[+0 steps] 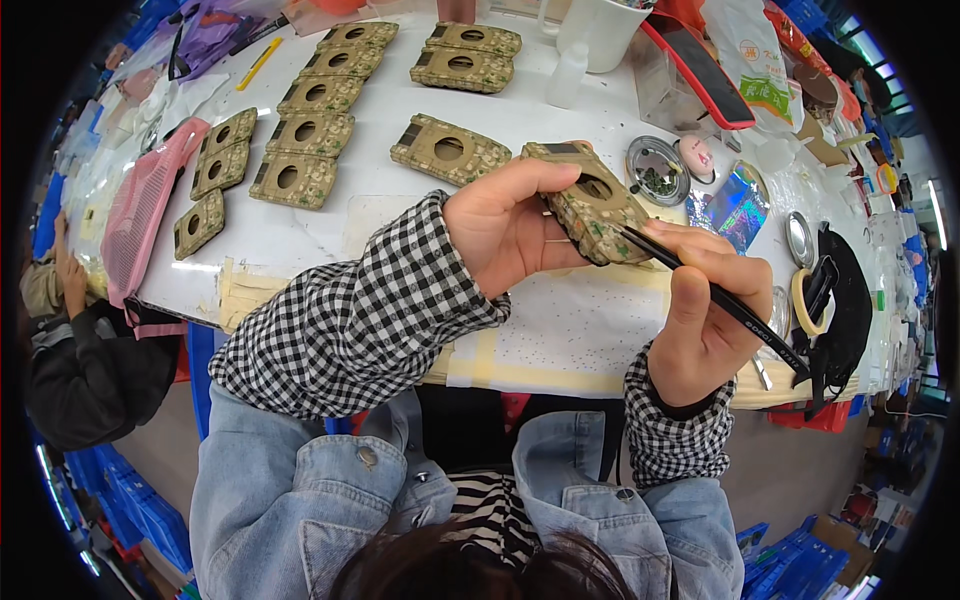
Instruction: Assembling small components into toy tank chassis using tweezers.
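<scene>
My left hand (505,225) is closed round a camouflage-painted model tank hull (618,212) with a round hole in its top, thumb along its near-left edge. In my right hand (712,300) is a pair of black tweezers (752,318), held like a pen. Their tips meet the hull's near right part; anything between them is too small to tell. Under both hands lies a white sheet (560,335) scattered with tiny dark specks. Just beyond my left hand rests another camouflage hull (418,150) on the table.
Several more hulls stand in rows at the far left (300,134) and far middle (465,70). A pink mesh basket (150,215) sits at the left edge. A round dish (658,172), red-cased phone (700,75), white mug (605,35) and tape roll (808,302) occupy the right.
</scene>
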Demonstrator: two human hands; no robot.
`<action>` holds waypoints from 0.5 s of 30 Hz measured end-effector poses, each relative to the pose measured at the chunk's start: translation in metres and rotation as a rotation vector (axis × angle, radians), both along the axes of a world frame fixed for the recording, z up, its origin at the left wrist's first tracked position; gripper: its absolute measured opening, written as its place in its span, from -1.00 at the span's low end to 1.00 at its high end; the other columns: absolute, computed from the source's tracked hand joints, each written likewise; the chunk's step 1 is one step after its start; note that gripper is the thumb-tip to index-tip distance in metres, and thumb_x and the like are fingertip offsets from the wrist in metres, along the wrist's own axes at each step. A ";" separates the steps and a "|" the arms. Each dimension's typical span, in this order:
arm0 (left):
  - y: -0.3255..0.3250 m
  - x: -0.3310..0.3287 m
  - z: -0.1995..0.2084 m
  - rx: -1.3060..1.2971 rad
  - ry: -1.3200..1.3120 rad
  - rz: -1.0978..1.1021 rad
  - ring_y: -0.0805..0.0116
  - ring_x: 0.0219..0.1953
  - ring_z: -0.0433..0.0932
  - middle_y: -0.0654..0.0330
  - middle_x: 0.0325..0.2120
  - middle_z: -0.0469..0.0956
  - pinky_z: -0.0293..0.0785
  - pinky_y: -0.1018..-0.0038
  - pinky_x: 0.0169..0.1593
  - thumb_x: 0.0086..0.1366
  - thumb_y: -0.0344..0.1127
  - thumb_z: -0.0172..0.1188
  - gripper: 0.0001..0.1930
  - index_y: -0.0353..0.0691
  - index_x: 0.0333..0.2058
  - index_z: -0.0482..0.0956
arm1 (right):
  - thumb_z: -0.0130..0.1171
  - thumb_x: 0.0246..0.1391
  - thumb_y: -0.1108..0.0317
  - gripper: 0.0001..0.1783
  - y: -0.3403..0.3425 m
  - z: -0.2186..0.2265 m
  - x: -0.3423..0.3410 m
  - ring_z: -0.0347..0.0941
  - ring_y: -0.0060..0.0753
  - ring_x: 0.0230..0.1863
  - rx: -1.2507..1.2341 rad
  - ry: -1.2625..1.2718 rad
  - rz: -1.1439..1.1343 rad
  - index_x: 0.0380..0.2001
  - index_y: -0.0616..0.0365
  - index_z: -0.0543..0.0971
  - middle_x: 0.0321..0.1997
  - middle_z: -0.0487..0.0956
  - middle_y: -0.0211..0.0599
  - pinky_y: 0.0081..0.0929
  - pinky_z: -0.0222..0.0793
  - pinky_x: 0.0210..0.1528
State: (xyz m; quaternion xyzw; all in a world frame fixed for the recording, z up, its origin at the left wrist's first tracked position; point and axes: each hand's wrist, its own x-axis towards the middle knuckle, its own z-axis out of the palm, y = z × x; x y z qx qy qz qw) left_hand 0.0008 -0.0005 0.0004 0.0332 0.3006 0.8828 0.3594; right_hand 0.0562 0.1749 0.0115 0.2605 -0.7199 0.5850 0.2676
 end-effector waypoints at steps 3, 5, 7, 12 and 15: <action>0.000 -0.001 -0.001 -0.001 0.009 -0.005 0.25 0.04 0.40 0.08 0.01 0.37 0.35 0.26 0.10 0.30 -0.24 -0.14 -0.56 -0.25 0.13 0.18 | 0.11 0.05 0.51 -0.85 0.000 -0.001 0.000 0.47 -0.16 -0.14 0.000 -0.003 0.002 -0.33 0.28 0.37 -0.27 0.52 -0.03 -0.34 0.33 -0.03; 0.000 -0.001 -0.001 0.005 0.008 -0.006 0.25 0.04 0.40 0.08 0.01 0.37 0.36 0.26 0.09 0.30 -0.24 -0.14 -0.56 -0.25 0.13 0.18 | 0.11 0.05 0.52 -0.85 0.001 -0.001 0.000 0.47 -0.16 -0.14 0.001 -0.007 0.004 -0.33 0.28 0.37 -0.27 0.52 -0.03 -0.34 0.33 -0.03; 0.000 -0.001 -0.001 0.002 0.008 -0.004 0.25 0.04 0.40 0.08 0.01 0.37 0.36 0.26 0.09 0.30 -0.24 -0.14 -0.56 -0.25 0.13 0.18 | 0.11 0.04 0.52 -0.85 0.001 -0.001 0.000 0.47 -0.16 -0.14 0.014 -0.007 -0.001 -0.33 0.28 0.37 -0.27 0.52 -0.03 -0.34 0.33 -0.03; -0.001 -0.001 -0.001 0.002 0.013 -0.007 0.24 0.04 0.41 0.07 0.00 0.37 0.36 0.26 0.09 0.30 -0.24 -0.14 -0.56 -0.26 0.12 0.18 | 0.10 0.05 0.50 -0.85 0.001 0.000 0.000 0.48 -0.16 -0.14 0.007 -0.004 0.003 -0.33 0.28 0.37 -0.26 0.52 -0.02 -0.34 0.34 -0.03; -0.001 0.000 -0.001 -0.002 0.016 -0.005 0.25 0.03 0.41 0.07 0.00 0.37 0.36 0.26 0.09 0.31 -0.24 -0.15 -0.56 -0.26 0.12 0.18 | 0.09 0.07 0.48 -0.85 0.000 0.000 0.000 0.48 -0.17 -0.14 -0.016 0.002 0.004 -0.33 0.28 0.36 -0.27 0.52 -0.02 -0.33 0.34 -0.02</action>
